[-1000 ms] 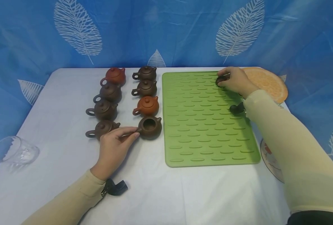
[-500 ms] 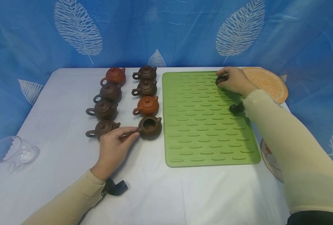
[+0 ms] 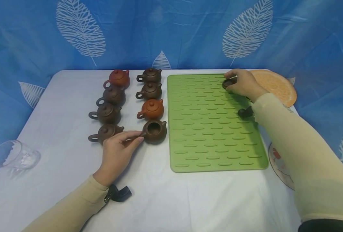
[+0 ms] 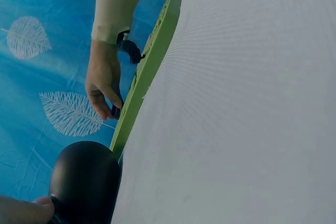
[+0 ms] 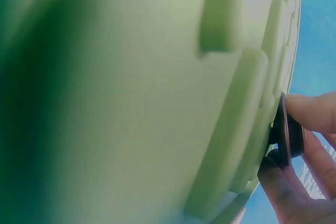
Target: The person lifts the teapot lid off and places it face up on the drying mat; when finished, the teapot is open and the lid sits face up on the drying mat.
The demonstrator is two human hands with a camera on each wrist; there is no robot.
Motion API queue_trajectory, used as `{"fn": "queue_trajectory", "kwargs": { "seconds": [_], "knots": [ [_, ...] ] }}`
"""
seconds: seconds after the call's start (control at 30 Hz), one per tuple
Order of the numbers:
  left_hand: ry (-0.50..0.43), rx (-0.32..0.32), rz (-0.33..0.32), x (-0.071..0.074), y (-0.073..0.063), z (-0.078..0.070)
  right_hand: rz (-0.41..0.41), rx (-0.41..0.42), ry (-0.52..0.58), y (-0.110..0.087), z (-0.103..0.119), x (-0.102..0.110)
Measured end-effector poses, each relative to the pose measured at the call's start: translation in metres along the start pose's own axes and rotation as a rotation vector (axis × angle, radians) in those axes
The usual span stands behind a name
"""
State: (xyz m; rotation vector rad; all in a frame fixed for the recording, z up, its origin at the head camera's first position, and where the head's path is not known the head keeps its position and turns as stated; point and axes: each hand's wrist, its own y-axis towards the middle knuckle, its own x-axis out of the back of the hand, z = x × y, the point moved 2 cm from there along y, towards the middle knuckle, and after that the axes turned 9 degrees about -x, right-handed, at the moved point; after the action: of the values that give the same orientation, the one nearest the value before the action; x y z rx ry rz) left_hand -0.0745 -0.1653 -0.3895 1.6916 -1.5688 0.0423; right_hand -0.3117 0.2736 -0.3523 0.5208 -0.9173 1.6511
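Note:
In the head view my left hand (image 3: 117, 154) pinches the handle of a dark brown teapot (image 3: 154, 137) whose round mouth is uncovered. Its dark rounded body (image 4: 86, 182) fills the lower left of the left wrist view, with my thumb at its edge. Over the far right corner of the green ridged mat (image 3: 206, 167), my right hand (image 3: 244, 83) holds a small dark teapot lid (image 3: 227, 83) between thumb and fingers. Seen from the right wrist, the lid (image 5: 285, 135) stands with its knob side toward the mat, right at the surface.
Several lidded teapots stand in two columns left of the mat, among them an orange one (image 3: 151, 110) and a red one (image 3: 119, 78). A clear glass (image 3: 23, 156) lies at the far left. An orange-slice disc (image 3: 276, 87) and a patterned plate (image 3: 280, 170) sit at the right.
My right hand and forearm have shifted very slightly right, and the lid shows a little more of its rim. The left hand and its teapot have stayed still.

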Motion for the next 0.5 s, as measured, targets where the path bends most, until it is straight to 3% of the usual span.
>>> {"fn": "queue_trajectory", "kwargs": {
  "seconds": [0.5],
  "knots": [
    [0.01, -0.009, -0.002, 0.0002, 0.0012, -0.001, -0.011, -0.031, 0.004, -0.0073, 0.0007, 0.0036]
  ]
}}
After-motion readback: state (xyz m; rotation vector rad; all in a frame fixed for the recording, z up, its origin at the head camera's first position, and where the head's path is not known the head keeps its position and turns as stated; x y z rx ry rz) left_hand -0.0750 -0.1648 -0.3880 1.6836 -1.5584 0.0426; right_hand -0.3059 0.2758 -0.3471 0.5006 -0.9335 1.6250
